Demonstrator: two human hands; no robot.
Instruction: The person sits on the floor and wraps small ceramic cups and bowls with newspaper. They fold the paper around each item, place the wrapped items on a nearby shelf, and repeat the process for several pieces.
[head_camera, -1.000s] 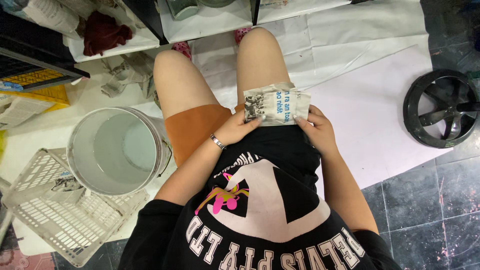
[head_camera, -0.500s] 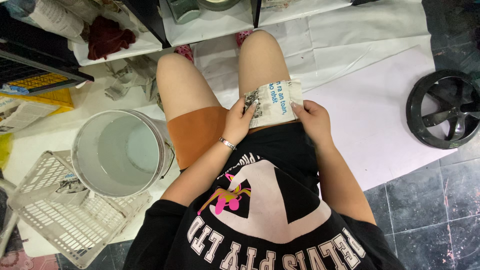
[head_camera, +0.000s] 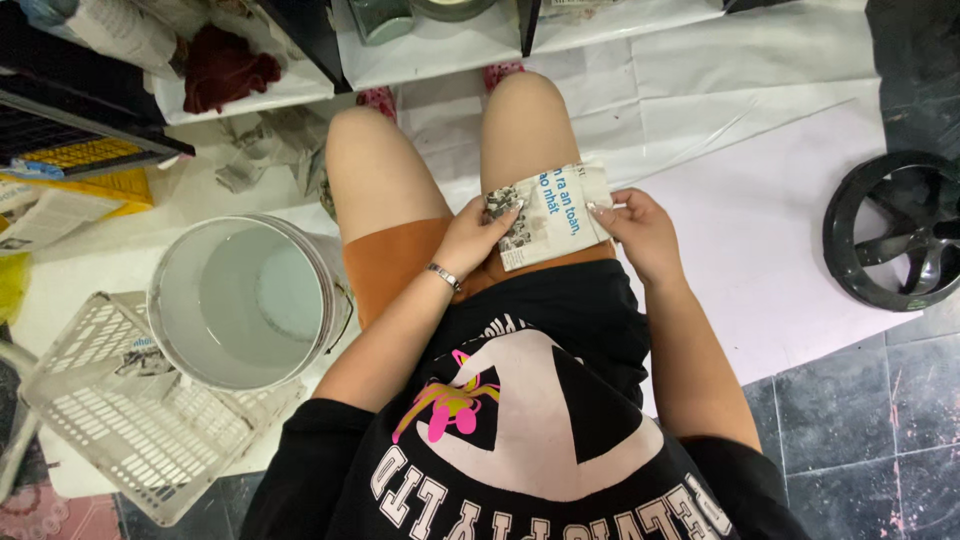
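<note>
I am seated, looking down at my lap. A folded piece of newspaper (head_camera: 552, 213) lies on my right thigh. My left hand (head_camera: 474, 236) presses on its left edge with the fingers flat on the paper. My right hand (head_camera: 640, 228) pinches its right edge. Both hands keep the folded sheet between them, just above the hem of my orange shorts (head_camera: 395, 262).
A white bucket (head_camera: 245, 302) stands left of my leg, beside a white plastic basket (head_camera: 130, 420). Crumpled newspaper (head_camera: 262, 140) lies on the white floor sheet (head_camera: 760, 230). A black fan part (head_camera: 895, 230) rests at the right. Shelves (head_camera: 440, 45) run ahead.
The view has shifted slightly. My hands have stayed on the folded newspaper on my thigh, adjusting it a little; the right hand now pinches its right edge.
</note>
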